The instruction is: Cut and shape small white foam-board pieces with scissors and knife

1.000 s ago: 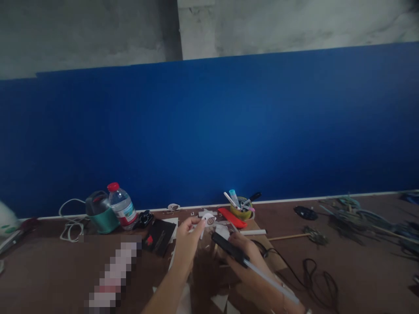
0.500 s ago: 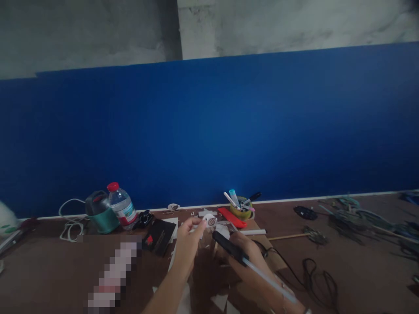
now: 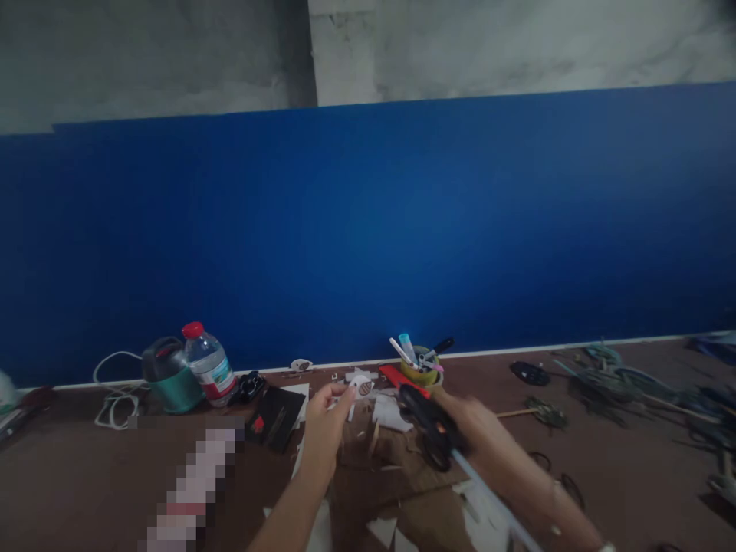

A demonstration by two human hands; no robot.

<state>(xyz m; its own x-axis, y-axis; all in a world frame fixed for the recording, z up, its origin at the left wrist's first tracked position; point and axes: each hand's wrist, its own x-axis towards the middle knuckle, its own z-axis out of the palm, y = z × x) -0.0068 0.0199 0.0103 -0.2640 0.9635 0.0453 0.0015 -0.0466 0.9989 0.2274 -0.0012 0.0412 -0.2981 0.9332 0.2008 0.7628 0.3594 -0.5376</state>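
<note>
- Pinching small white patterned piece (image 3: 364, 387) in left hand (image 3: 325, 418), lower centre of frame.
- Gripping black glue gun (image 3: 430, 420) in right hand (image 3: 474, 425), lower right of centre, translucent stick (image 3: 488, 494) at rear.

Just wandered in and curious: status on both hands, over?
Left hand: pinching small white piece. Right hand: gripping black glue gun. White scraps lying between them.
</note>
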